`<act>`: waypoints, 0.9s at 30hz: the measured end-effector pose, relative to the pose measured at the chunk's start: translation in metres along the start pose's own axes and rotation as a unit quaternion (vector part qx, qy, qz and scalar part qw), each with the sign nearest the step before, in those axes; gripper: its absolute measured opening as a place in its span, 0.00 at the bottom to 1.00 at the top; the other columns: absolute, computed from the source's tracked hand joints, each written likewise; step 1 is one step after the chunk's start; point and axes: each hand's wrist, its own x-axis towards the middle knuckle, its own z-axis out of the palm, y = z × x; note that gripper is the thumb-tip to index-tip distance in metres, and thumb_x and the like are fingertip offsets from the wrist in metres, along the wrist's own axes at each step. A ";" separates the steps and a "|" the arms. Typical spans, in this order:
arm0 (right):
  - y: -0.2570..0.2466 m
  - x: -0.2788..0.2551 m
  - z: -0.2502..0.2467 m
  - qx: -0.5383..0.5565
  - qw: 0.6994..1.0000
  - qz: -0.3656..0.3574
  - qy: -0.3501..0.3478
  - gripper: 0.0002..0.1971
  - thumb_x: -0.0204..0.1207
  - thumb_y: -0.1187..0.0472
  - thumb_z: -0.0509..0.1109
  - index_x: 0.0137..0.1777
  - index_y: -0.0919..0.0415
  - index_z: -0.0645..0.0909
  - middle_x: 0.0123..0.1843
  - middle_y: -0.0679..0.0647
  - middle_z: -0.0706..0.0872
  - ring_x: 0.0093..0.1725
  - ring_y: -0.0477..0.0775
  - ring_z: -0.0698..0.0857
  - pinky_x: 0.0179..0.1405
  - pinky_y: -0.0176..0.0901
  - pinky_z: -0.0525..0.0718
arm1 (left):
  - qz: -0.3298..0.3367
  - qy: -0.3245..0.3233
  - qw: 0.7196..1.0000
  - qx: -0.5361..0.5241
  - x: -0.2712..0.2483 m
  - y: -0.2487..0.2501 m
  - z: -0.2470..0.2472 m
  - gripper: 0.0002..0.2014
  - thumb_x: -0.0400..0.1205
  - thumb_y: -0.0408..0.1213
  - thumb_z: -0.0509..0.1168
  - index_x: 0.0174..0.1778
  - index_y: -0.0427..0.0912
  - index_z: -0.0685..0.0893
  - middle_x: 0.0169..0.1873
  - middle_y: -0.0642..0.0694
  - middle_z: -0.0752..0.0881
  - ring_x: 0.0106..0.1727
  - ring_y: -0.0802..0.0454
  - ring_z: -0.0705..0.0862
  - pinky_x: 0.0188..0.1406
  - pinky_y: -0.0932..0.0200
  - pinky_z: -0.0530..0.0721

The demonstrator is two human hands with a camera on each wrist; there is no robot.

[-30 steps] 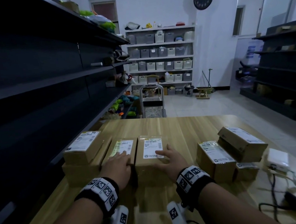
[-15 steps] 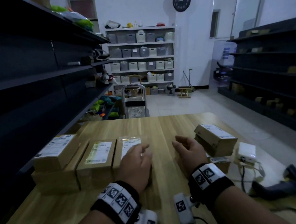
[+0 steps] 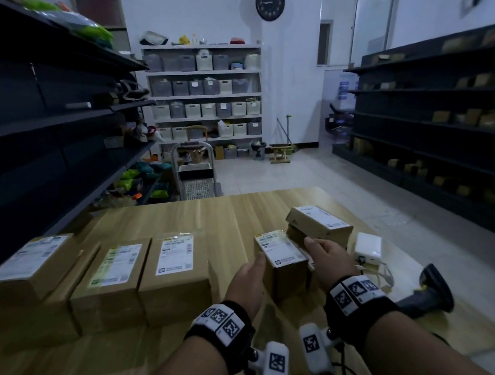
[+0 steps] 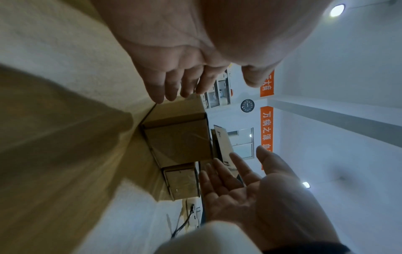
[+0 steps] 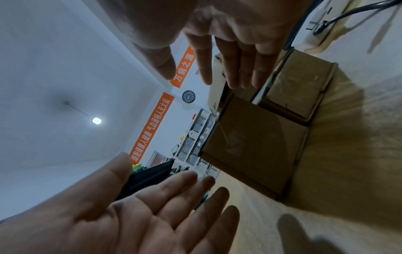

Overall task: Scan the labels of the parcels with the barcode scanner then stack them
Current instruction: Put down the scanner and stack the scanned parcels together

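both hands flank the small parcel

now the left hand [image 3: 248,282] and the right hand [image 3: 329,257] sit either side of a small labelled parcel [image 3: 281,255] standing on the wooden table [image 3: 137,367], just right of the middle. fingers on both hands are straight and spread, palms turned toward each other, with nothing gripped. the left fingertips [image 4: 159,96] reach the near left edge of the box; whether they actually press on it i cannot tell. the right fingers [image 5: 237,68] lie along the box's right side, near a tilted parcel [image 3: 320,224] that leans on another box just behind.

in the left wrist view the small parcel [image 4: 180,139] shows its plain brown end, with a lower, smaller box [image 4: 181,183] beside it, next to the right palm [image 4: 250,197]. in the right wrist view the same parcel [image 5: 254,146] fills the middle, between the right hand [image 5: 228,25] above and the left palm [image 5: 141,206] below.

off to the left, three flat labelled parcels lie side by side: one [image 3: 174,274] nearest the hands, a second [image 3: 113,284] touching it, and a third [image 3: 28,266] stacked on a larger box at the table's left edge.

the black barcode scanner [image 3: 428,293] lies on the table right of the right wrist, well apart from both hands. a white box [image 3: 368,248] with cables sits just behind it.
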 end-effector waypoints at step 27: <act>-0.098 -0.065 0.111 0.216 0.964 -0.100 -0.121 0.12 0.86 0.52 0.71 0.57 0.58 0.92 0.52 0.55 0.97 0.56 0.56 0.95 0.64 0.62 0.93 | 0.182 0.151 0.970 0.064 -0.090 0.080 -0.126 0.43 0.80 0.82 0.47 0.74 0.57 0.88 0.59 0.57 0.94 0.60 0.57 0.91 0.55 0.61 0.88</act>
